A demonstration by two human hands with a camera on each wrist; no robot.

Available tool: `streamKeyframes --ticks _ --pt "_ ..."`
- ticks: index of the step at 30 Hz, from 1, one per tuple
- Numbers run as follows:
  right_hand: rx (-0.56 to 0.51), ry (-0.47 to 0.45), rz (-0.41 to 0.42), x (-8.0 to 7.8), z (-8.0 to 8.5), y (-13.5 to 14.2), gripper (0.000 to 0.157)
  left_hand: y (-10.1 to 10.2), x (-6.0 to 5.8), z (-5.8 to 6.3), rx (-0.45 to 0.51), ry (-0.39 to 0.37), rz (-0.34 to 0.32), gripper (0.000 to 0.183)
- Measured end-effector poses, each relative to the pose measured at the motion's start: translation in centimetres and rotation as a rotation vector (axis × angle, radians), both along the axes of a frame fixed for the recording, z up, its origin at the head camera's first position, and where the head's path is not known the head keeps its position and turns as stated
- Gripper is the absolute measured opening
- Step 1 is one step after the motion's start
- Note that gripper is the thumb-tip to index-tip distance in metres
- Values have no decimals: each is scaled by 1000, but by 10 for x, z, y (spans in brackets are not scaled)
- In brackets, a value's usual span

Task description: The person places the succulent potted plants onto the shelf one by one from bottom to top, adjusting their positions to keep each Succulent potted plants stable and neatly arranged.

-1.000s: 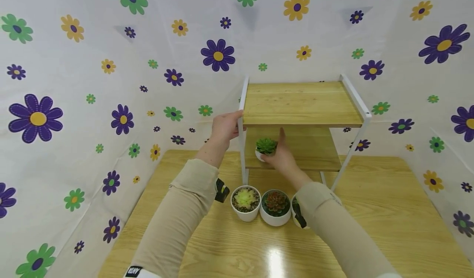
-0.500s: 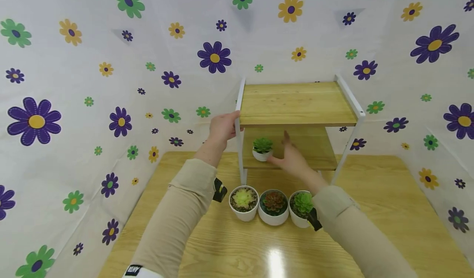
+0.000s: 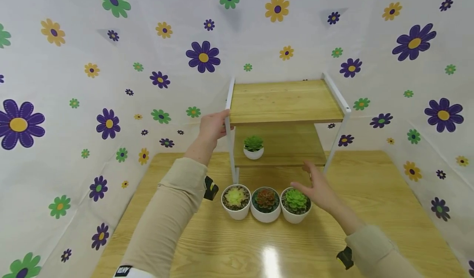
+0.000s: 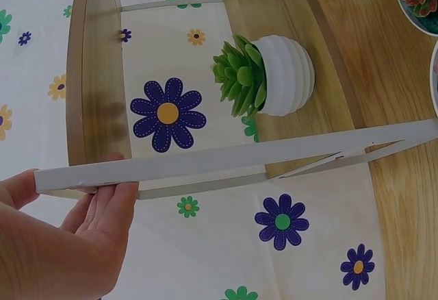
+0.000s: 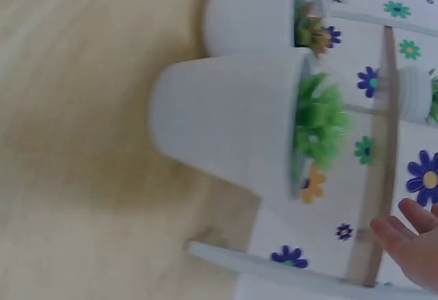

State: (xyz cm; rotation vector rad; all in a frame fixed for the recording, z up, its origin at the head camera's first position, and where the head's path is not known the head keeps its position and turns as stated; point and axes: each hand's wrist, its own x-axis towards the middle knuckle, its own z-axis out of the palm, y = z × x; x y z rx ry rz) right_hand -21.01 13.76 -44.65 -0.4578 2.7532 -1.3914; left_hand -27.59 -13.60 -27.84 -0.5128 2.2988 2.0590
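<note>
My left hand (image 3: 212,127) grips the left white frame post (image 4: 205,161) of a two-tier wooden shelf (image 3: 285,101), thumb on one side and fingers on the other. On the lower tier, near its left end, stands a green succulent in a ribbed white pot (image 4: 287,75), upright and untouched. My right hand (image 3: 321,191) is empty, its fingers spread and thumb apart, just right of a bright green succulent (image 3: 295,199) in a white pot. The right wrist view shows that pot (image 5: 226,108) close up and blurred, with fingers at the lower right edge.
In front of the shelf, left of the bright green plant, a red-brown succulent (image 3: 265,199) and a pale yellow one (image 3: 236,197) stand in white pots, forming a row on the wooden table (image 3: 207,245). A white flower-print cloth (image 3: 148,43) hangs behind and at the sides.
My right hand has let go of the green succulent on the lower tier and drawn back right and down to the front row. The left hand keeps its grip; the view shifts slightly right.
</note>
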Motion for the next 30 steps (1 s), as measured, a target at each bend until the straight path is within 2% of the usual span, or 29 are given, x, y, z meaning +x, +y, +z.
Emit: streamKeyframes --ticks 6,14,18,22,30 --pt "-3 -54 64 18 -35 12 103 -1 0 1 2 5 -1 49" --pt "-8 -132 81 19 -69 13 120 -1 0 0 1 -1 6 49" --pt "-21 -140 48 17 -79 12 118 0 -1 0 2 -5 2 49" --pt "-11 -105 30 16 -86 10 109 0 -1 0 6 -4 8 49" --pt "-26 -106 22 15 -89 9 103 1 0 0 15 0 24 49"
